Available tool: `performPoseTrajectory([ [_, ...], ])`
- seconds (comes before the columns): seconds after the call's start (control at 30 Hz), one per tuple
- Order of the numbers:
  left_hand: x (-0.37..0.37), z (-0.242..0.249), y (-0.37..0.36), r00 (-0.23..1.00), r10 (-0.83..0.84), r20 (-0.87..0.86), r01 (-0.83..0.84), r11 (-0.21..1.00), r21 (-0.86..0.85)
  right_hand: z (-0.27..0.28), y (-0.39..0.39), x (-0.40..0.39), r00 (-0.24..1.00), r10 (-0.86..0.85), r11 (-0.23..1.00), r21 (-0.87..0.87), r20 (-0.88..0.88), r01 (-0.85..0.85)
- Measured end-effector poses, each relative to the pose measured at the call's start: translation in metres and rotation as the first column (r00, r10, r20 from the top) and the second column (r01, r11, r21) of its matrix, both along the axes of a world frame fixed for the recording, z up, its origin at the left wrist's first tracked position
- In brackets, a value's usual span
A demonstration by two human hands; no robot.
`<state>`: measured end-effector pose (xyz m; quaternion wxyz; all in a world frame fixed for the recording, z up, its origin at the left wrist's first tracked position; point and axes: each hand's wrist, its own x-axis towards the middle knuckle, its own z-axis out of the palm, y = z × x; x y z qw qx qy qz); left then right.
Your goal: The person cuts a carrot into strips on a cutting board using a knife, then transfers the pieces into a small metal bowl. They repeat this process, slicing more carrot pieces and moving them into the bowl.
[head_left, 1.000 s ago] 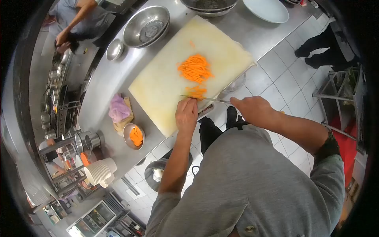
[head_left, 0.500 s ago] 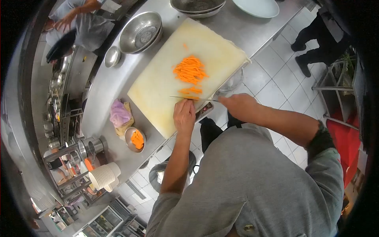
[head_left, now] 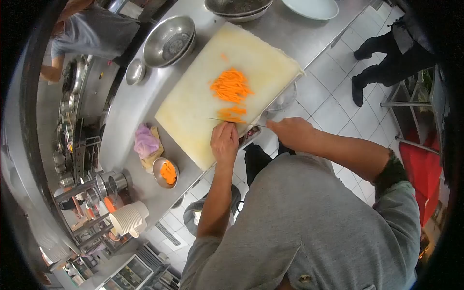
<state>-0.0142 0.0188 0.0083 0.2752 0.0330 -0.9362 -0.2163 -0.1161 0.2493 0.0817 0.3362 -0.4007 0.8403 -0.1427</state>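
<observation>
My right hand (head_left: 290, 131) is closed round the handle of a knife (head_left: 246, 123), whose thin blade reaches left across the near edge of a pale cutting board (head_left: 188, 101). Right against the blade, my left hand (head_left: 225, 140) presses down with its fingers together on a carrot piece, mostly hidden under the fingertips. Just beyond the blade lie fresh carrot strips (head_left: 232, 114), with a larger pile of orange strips (head_left: 231, 86) farther up the board. A small metal bowl (head_left: 166, 172) with carrot pieces stands left of the board.
Metal bowls (head_left: 169, 41) and a small bowl (head_left: 135, 72) stand beyond the board, with a white plate (head_left: 314, 7) at the top. A purple cloth (head_left: 146, 141) lies left. One person (head_left: 96, 31) is across the counter; another's legs (head_left: 374, 60) show at right.
The person across the counter has shifted position, and the legs at the right have moved. My hands stay in nearly the same place, with the knife still at the carrot.
</observation>
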Motion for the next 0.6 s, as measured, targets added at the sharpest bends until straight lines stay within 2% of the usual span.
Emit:
performPoseTrajectory([
  [0.03,0.000,-0.002,0.000,1.000,0.002,0.005,-0.002,1.000,0.003,-0.005,-0.006,-0.005,1.000,-0.021,0.998,-0.051,-0.015,0.020],
  [0.13,-0.001,0.001,0.001,1.000,-0.013,0.025,0.013,1.000,-0.004,-0.011,-0.017,-0.025,0.993,0.083,0.989,-0.119,-0.080,-0.092],
  [0.23,-0.015,-0.005,-0.006,1.000,-0.014,0.021,0.015,0.999,-0.043,-0.027,-0.022,-0.046,0.988,0.143,0.975,-0.166,-0.059,-0.151],
  [0.27,-0.023,-0.009,-0.009,1.000,-0.004,0.020,0.005,0.998,-0.056,-0.030,-0.024,-0.055,0.989,0.114,0.976,-0.175,-0.094,-0.129],
  [0.33,-0.051,-0.005,-0.012,0.998,0.014,0.067,-0.016,1.000,0.025,-0.026,-0.028,-0.068,0.986,0.055,0.979,-0.186,-0.159,-0.084],
  [0.43,-0.056,0.021,-0.020,0.996,0.073,0.048,-0.078,0.990,0.118,0.009,-0.024,-0.072,0.989,0.004,0.992,-0.126,-0.146,-0.022],
  [0.5,-0.032,0.047,-0.031,0.977,0.195,0.085,-0.208,0.957,0.201,0.005,-0.014,-0.063,0.989,-0.048,0.993,-0.113,-0.142,0.032],
  [0.57,0.024,0.081,-0.063,0.898,0.393,0.198,-0.436,0.857,0.275,-0.003,-0.002,-0.052,0.997,-0.080,0.990,-0.120,-0.012,0.078],
  [0.6,0.060,0.085,-0.092,0.843,0.497,0.206,-0.530,0.833,0.158,0.010,-0.004,-0.042,0.998,-0.065,0.993,-0.098,0.012,0.066],
])
